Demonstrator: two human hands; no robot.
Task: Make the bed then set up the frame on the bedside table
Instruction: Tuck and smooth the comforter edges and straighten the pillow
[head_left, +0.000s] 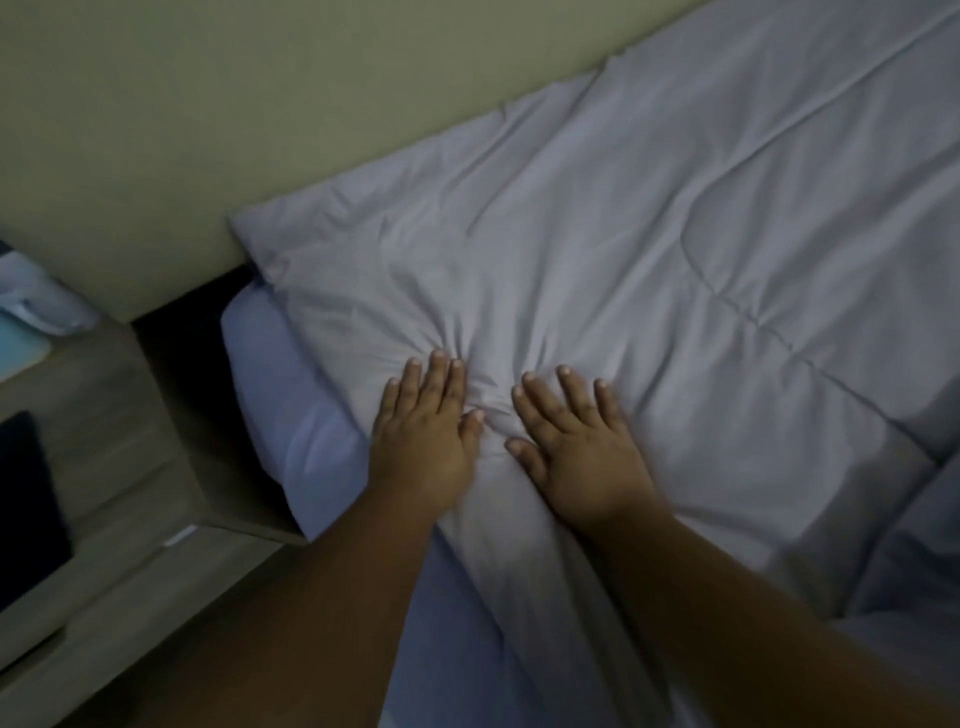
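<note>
Head view: a person's left hand (421, 441) and right hand (582, 457) lie palm down, side by side on a grey quilt (675, 234), fingers (441, 376) straight and spread, gripping nothing. Creases bunch between the fingertips, likely because both palms press the quilt smooth over the blue pillow (280, 395) showing just left of the left fingers. Beyond the fingertips the quilt reaches the wall (208, 104). The bedside table (104, 415) stands well left of the fingers; a dark flat shape (26, 493) there may be the frame, but that cannot be told.
</note>
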